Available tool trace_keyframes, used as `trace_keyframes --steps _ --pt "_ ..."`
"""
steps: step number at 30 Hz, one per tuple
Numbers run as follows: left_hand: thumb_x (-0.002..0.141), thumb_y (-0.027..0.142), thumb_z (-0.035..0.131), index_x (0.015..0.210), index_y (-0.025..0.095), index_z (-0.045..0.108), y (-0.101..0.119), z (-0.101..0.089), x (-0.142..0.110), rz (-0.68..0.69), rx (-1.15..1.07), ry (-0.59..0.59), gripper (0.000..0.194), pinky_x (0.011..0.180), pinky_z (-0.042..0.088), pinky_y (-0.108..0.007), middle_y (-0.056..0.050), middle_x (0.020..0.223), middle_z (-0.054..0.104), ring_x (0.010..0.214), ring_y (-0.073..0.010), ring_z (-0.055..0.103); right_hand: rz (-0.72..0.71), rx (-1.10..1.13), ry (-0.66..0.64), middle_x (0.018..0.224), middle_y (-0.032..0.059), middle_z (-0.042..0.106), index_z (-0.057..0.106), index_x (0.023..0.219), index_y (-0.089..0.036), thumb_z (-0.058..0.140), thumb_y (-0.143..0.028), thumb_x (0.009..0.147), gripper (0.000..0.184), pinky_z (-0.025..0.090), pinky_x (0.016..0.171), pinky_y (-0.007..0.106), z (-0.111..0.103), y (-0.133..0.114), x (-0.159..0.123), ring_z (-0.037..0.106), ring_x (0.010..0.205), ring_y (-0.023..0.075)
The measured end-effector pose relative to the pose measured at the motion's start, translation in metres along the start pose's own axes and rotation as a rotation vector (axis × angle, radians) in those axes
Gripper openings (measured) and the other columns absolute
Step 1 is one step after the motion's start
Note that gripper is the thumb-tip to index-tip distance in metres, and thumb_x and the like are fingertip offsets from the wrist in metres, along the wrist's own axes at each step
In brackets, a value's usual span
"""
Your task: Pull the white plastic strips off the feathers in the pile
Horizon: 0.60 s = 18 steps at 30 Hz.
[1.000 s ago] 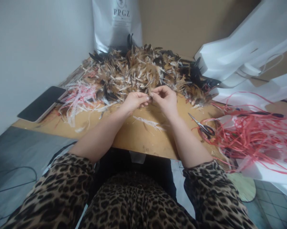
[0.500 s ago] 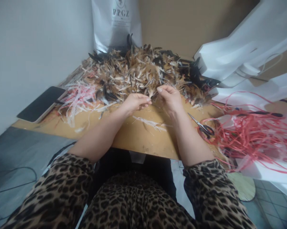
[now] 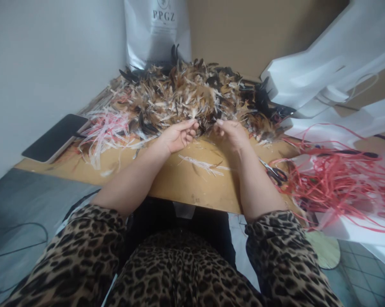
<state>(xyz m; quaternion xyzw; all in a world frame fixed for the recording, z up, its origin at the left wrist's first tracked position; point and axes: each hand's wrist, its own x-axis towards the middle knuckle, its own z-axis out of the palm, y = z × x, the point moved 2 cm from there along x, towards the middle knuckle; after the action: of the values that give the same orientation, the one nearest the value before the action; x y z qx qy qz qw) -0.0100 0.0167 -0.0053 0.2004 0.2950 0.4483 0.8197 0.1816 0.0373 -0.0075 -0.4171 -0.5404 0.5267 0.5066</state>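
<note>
My left hand (image 3: 180, 135) is pinched at the near edge of a heap of brown, white and black feathers (image 3: 176, 96). Between its thumb and forefinger is the pale base of a brown feather (image 3: 197, 106), whose outline blends into the heap. A short gap to the right, my right hand (image 3: 232, 134) is also closed, thumb against fingers. Whatever it grips, if anything, is too small to make out against the dark feathers behind. Thin white strips (image 3: 203, 164) lie on the tabletop (image 3: 192, 187) below and between the hands.
Scissors (image 3: 277, 174) lie right of my right forearm, beside a tangle of red ribbon strands (image 3: 342, 183). Pink and white strips (image 3: 105, 128) and a dark-screened phone (image 3: 54, 138) are at left. A white bag (image 3: 158, 38) stands behind; a white machine (image 3: 320, 64) is at right.
My left hand has turned, showing more of its curled fingers, and moved slightly left and up. The right hand has shifted slightly right and down, widening the gap between them.
</note>
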Motion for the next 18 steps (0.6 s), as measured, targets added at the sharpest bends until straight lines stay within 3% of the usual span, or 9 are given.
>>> trace_keyframes --steps 5,13,16,18 --pt "0.081 0.012 0.067 0.081 0.013 0.063 0.002 0.000 0.000 0.077 0.050 -0.005 0.004 0.043 0.034 -0.010 0.002 0.067 0.065 0.051 -0.0013 0.053 -0.024 -0.327 0.055 0.054 -0.0036 0.057 0.065 0.066 -0.017 0.075 -0.035 0.064 0.020 0.034 0.052 0.024 -0.004 0.008 0.001 0.044 0.049 0.0087" --pt "0.081 0.011 0.066 0.081 0.012 0.062 0.003 -0.002 0.004 0.160 0.121 -0.011 0.004 0.044 0.037 -0.011 0.002 0.067 0.066 0.050 -0.0022 0.055 -0.177 -1.127 -0.085 0.084 0.0055 0.068 0.073 0.081 -0.019 0.066 -0.030 0.072 0.015 0.040 0.070 0.029 0.023 0.007 -0.010 0.057 0.075 0.0172" --pt "0.080 0.011 0.067 0.081 0.012 0.062 0.003 -0.003 0.005 0.162 0.123 -0.004 0.005 0.043 0.036 -0.011 0.002 0.067 0.066 0.050 -0.0021 0.055 -0.201 -1.152 -0.062 0.084 0.0069 0.068 0.072 0.078 -0.018 0.059 -0.025 0.076 0.015 0.041 0.072 0.029 0.027 0.009 -0.009 0.057 0.076 0.0174" --pt "0.080 0.011 0.067 0.081 0.012 0.062 0.004 -0.005 0.006 0.168 0.118 0.008 0.005 0.043 0.037 -0.011 0.002 0.067 0.067 0.050 -0.0022 0.055 -0.200 -0.968 -0.027 0.076 0.0053 0.067 0.069 0.073 -0.016 0.058 -0.027 0.077 0.016 0.041 0.069 0.028 0.024 0.010 -0.007 0.056 0.071 0.0157"
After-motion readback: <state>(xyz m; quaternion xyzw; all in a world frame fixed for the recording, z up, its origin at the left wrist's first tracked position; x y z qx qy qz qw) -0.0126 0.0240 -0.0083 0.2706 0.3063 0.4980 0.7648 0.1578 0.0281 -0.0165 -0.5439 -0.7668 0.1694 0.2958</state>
